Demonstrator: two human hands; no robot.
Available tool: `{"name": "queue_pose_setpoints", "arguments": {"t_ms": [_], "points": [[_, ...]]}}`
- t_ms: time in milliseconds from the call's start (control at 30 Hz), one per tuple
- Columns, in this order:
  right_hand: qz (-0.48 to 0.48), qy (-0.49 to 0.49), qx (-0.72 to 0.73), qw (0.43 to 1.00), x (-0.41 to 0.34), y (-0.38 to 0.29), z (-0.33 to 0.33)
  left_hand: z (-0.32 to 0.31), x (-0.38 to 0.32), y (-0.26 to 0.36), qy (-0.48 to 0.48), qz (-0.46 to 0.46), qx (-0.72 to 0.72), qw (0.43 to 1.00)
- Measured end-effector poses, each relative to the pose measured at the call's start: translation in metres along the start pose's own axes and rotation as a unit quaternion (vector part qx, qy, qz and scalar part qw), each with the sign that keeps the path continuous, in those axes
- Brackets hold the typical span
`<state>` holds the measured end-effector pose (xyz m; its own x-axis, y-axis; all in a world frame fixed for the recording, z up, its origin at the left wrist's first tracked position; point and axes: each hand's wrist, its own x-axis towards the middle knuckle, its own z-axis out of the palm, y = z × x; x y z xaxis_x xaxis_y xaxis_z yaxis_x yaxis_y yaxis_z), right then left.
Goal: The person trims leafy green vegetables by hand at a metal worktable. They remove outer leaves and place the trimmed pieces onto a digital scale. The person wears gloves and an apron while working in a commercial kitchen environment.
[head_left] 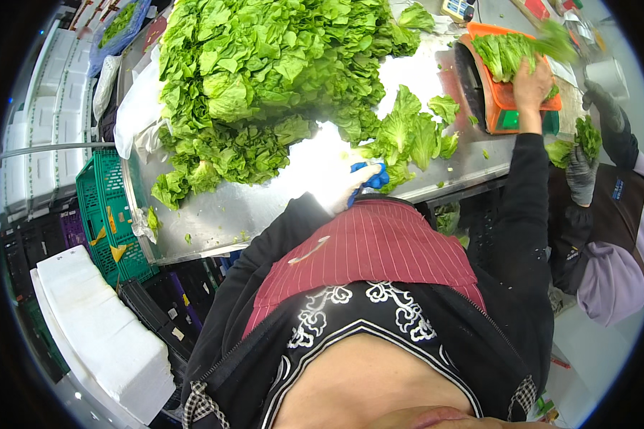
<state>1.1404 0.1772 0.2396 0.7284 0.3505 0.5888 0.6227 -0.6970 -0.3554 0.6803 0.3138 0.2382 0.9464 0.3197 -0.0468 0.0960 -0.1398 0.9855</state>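
Green leaf lettuce [279, 59] forms a large heap across the metal table. My left hand [362, 179], seen in strong glare with blue on its fingers, is by the table's near edge, next to loose lettuce leaves [408, 131]. Whether it grips anything is unclear. To the right, my bare right hand [534, 83] reaches over an orange scale tray [499, 94] and touches the lettuce bunch [502, 51] lying in it. The fingertips are partly hidden. A green display [509, 119] glows on the scale's near side. A blurred lettuce piece [555, 42] is just beyond the hand.
A co-worker's gloved hand [580, 171] holds lettuce at the right; their other gloved hand [604, 104] is near a white container [609, 78]. Green plastic crates [104, 214] and white foam boxes [102, 327] stand left of the metal table [214, 225]. A blue bag [119, 32] lies at upper left.
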Motion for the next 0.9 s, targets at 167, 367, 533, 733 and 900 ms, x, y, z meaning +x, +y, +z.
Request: {"name": "queue_pose_setpoints", "arguments": {"t_ms": [167,367,533,733,900], "points": [[-0.032,-0.204,0.294,0.933,-0.081,-0.097,-0.009,0.011,-0.007,-0.012,0.143,-0.168,-0.292,0.931],[-0.170,-0.343,0.283,0.880,-0.190,-0.195,0.001,0.008,0.000,-0.026,0.298,-0.196,-0.343,0.869],[-0.170,-0.301,0.171,0.923,-0.229,-0.233,0.019,0.006,-0.004,-0.027,0.339,-0.191,-0.292,0.874],[-0.151,-0.396,0.214,0.880,-0.218,-0.203,0.001,-0.001,-0.002,-0.040,0.331,-0.128,-0.219,0.909],[-0.139,-0.272,0.284,0.909,-0.217,-0.204,-0.020,-0.001,0.023,-0.055,0.251,-0.155,-0.163,0.941]]}}
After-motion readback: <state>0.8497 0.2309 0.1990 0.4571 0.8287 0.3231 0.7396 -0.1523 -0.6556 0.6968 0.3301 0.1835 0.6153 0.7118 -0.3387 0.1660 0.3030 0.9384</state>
